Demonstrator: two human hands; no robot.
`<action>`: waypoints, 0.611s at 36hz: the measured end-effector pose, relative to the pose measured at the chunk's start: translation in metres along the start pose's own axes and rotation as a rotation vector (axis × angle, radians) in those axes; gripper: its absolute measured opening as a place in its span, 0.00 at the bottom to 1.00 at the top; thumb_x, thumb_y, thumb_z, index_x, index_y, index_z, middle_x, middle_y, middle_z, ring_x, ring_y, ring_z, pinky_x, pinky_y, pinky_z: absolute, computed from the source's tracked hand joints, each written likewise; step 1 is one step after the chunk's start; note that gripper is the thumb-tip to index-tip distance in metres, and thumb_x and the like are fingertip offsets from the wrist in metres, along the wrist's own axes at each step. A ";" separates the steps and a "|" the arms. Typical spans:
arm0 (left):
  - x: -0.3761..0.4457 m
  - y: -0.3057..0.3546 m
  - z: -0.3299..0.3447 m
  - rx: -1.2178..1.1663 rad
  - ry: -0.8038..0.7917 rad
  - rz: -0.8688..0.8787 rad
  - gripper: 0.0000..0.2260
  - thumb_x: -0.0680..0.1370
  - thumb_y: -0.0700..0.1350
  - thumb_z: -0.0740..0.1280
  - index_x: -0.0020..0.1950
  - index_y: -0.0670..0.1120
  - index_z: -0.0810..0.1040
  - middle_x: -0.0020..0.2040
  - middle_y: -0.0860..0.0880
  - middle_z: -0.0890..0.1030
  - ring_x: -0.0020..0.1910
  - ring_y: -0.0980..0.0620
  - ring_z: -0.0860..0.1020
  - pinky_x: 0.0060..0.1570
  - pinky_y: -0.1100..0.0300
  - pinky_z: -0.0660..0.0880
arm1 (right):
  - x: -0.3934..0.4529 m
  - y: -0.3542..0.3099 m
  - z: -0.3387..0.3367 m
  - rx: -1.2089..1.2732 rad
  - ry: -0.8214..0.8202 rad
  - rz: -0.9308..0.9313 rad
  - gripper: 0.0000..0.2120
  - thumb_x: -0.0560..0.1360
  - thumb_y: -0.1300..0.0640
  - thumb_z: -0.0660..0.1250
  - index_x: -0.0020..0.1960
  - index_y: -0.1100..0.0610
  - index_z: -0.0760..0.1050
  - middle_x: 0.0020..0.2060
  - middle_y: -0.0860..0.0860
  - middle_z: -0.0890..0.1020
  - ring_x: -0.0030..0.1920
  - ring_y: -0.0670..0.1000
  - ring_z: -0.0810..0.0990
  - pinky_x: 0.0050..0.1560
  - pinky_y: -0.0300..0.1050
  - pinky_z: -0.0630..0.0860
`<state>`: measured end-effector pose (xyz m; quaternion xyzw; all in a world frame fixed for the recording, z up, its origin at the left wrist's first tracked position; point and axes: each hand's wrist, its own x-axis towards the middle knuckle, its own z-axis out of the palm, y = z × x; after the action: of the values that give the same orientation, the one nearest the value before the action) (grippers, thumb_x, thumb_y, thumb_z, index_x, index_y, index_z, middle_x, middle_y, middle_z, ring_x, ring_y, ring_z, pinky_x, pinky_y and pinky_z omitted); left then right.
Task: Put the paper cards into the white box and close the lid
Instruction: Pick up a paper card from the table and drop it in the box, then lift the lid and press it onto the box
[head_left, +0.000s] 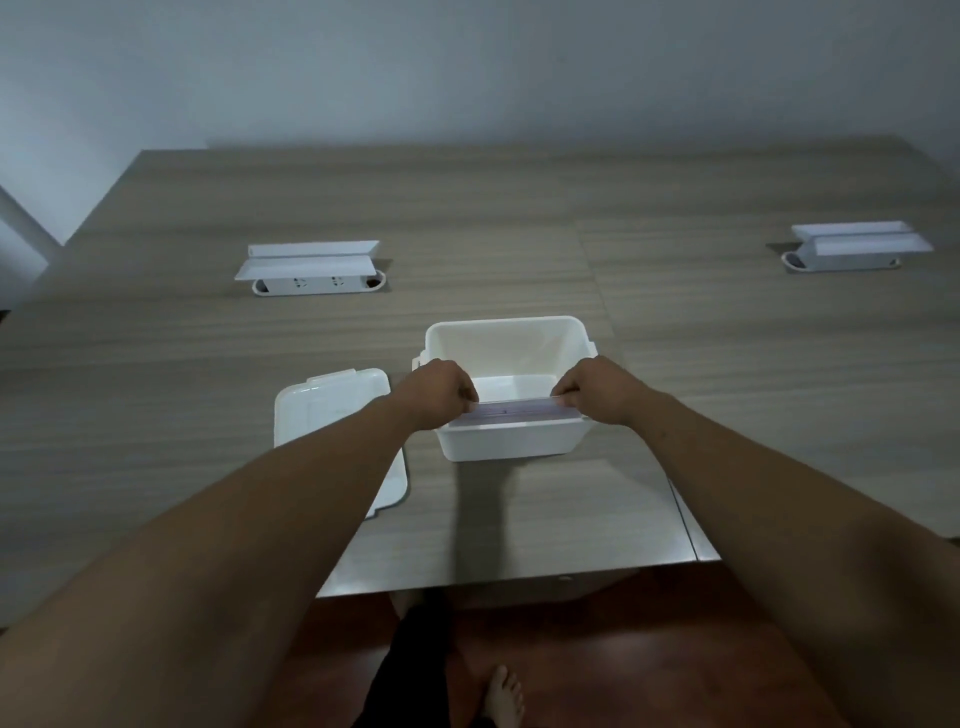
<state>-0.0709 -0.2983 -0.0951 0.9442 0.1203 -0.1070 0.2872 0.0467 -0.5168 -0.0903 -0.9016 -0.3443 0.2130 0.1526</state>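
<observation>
So both hands are on the stack of paper cards (517, 411) right now, one at each short end. The left hand (439, 392) and right hand (597, 389) are each curled and pinching an end of the stack, holding it flat and level just over the near edge of the white box (511, 441), basically at rim height and starting to dip inside.

My guess on handling: cards like this are light and a bit flexy, and a loose stack loves to fan out or slide apart if you only grab one side. Pinching both ends like that seems like the right call, it keeps the edges squared up. Probably slippery against each other too, so I'd lower them rather than drop them.

The box is open on the table (208, 364), and past the cards the inside looks bare, just white floor and walls. Can't see what's directly under the stack though. The box looks wide enough for the stack to go in lengthwise.

The lid (332, 410) is lying flat on the table just left of the box, partly under the left forearm, so closing isn't done yet.
</observation>
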 end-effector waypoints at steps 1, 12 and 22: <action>-0.001 0.000 0.000 0.011 -0.002 0.006 0.08 0.74 0.42 0.69 0.51 0.44 0.86 0.52 0.48 0.86 0.54 0.50 0.82 0.57 0.57 0.77 | 0.000 -0.001 0.001 -0.019 -0.006 -0.001 0.09 0.74 0.60 0.67 0.49 0.60 0.84 0.50 0.53 0.86 0.52 0.53 0.82 0.55 0.46 0.77; -0.025 -0.032 -0.031 -0.001 0.293 -0.073 0.12 0.76 0.46 0.65 0.51 0.43 0.85 0.53 0.43 0.85 0.53 0.43 0.81 0.54 0.54 0.76 | 0.015 -0.052 -0.008 0.036 0.255 -0.095 0.12 0.77 0.61 0.63 0.56 0.60 0.81 0.56 0.55 0.84 0.58 0.54 0.81 0.62 0.44 0.73; -0.065 -0.123 -0.056 0.019 0.359 -0.364 0.12 0.74 0.44 0.60 0.41 0.41 0.81 0.45 0.40 0.84 0.48 0.39 0.81 0.47 0.53 0.77 | 0.058 -0.152 0.031 0.200 0.241 -0.125 0.12 0.74 0.61 0.63 0.54 0.59 0.82 0.54 0.54 0.84 0.57 0.53 0.80 0.61 0.44 0.74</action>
<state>-0.1604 -0.1778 -0.0957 0.9136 0.3364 0.0110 0.2282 -0.0141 -0.3635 -0.0690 -0.8778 -0.3557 0.1265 0.2948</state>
